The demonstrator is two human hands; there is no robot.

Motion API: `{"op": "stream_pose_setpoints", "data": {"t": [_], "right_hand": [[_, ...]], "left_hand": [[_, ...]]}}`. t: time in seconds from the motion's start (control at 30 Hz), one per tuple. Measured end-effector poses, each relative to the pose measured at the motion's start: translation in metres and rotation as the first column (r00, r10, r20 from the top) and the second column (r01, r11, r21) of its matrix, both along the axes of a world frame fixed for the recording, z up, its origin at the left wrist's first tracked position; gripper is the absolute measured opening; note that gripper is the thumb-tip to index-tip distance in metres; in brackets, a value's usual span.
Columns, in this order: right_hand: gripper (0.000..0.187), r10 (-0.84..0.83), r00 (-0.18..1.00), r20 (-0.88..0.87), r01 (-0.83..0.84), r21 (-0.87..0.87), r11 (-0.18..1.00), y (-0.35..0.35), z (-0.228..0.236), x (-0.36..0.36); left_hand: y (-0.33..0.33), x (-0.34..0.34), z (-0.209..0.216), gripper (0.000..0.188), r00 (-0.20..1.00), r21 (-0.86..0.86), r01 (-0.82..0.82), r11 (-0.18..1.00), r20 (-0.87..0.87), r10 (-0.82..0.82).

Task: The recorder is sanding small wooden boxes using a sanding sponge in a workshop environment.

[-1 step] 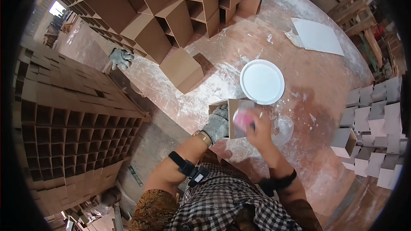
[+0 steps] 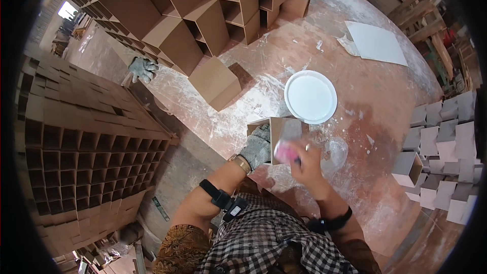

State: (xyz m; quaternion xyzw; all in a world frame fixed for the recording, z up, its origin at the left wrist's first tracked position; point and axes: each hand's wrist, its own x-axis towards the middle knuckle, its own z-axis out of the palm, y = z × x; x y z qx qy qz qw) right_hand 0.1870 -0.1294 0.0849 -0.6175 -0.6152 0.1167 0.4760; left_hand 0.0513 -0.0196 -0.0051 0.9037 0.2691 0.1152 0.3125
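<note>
Box of open brown cardboard looks light but dentable, so brace inside with your grey-gloved left hand (can't tell its fingers), bare right hand clamped on blurry pink tool.

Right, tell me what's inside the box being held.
The gray-gloved left hand reaches into the open cardboard box; a strip of brown inner wall shows beyond it. The hand hides the rest, so whatever lies deeper can't be seen.

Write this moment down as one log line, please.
Left hand: gloved, inside open cardboard box | Right hand: bare, holding pink tool (blurred) at box's right side | White tub: just beyond box
</note>
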Motion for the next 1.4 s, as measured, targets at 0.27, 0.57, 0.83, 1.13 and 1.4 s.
{"op": "stream_pose_setpoints", "data": {"t": [0.27, 0.57, 0.83, 1.13, 1.4], "right_hand": [[0.027, -0.295, 0.948, 0.119, 0.307, -0.097, 0.947, 0.029, -0.013, 0.02], [0.023, -0.163, 0.984, -0.079, 0.131, -0.306, 0.943, -0.022, 0.016, -0.011], [0.022, -0.216, 0.976, 0.033, 0.219, -0.141, 0.966, 0.005, 0.013, -0.013], [0.023, -0.377, 0.926, 0.029, 0.375, -0.208, 0.903, 0.043, 0.005, 0.01], [0.022, -0.088, 0.996, 0.008, 0.088, -0.041, 0.995, -0.027, 0.01, -0.019]], "left_hand": [[-0.002, 0.013, 0.014, 0.051, 0.999, 0.119, 0.046, 0.992, -0.028, -0.043], [-0.002, 0.01, 0.005, 0.045, 0.997, 0.175, 0.03, 0.984, 0.067, -0.042], [-0.002, 0.013, 0.008, 0.036, 0.992, 0.0, 0.035, 0.999, -0.125, -0.035], [-0.002, 0.034, -0.007, 0.037, 0.997, 0.065, 0.034, 0.997, -0.069, -0.03], [-0.007, 0.012, 0.018, 0.039, 1.0, 0.147, 0.028, 0.989, -0.002, -0.028]]}}
